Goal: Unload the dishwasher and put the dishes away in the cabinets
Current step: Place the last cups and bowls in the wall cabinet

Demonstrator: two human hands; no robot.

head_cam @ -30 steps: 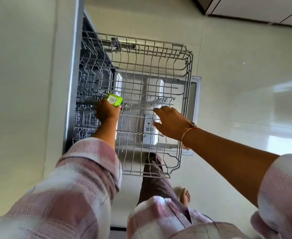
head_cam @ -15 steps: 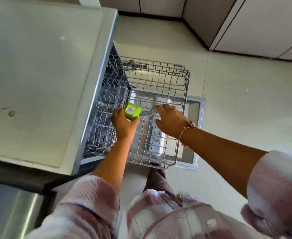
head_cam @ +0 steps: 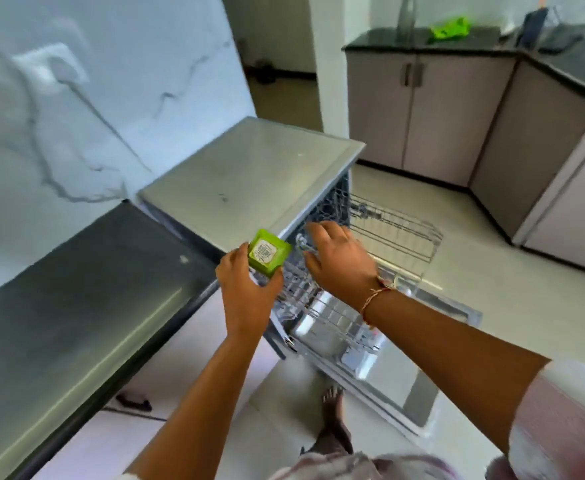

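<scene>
My left hand (head_cam: 246,292) grips a small green container (head_cam: 268,251), its labelled underside turned up, just in front of the dishwasher's top edge. My right hand (head_cam: 339,261) hovers over the pulled-out wire rack (head_cam: 405,230) with fingers spread and holding nothing. A small shiny item (head_cam: 301,241) lies near its fingertips, too blurred to identify. The rack looks mostly bare. The dishwasher door (head_cam: 422,393) hangs open below it.
The dishwasher's grey top (head_cam: 249,174) adjoins a dark counter (head_cam: 76,289) on the left. Beige cabinets (head_cam: 440,109) with a black worktop stand at the back right, a green object (head_cam: 450,29) on top. My bare foot (head_cam: 332,410) is on the tiled floor.
The camera has tilted up from the rack to take in the room. My left hand has lifted the green container out of the rack; my right hand stays over the rack.
</scene>
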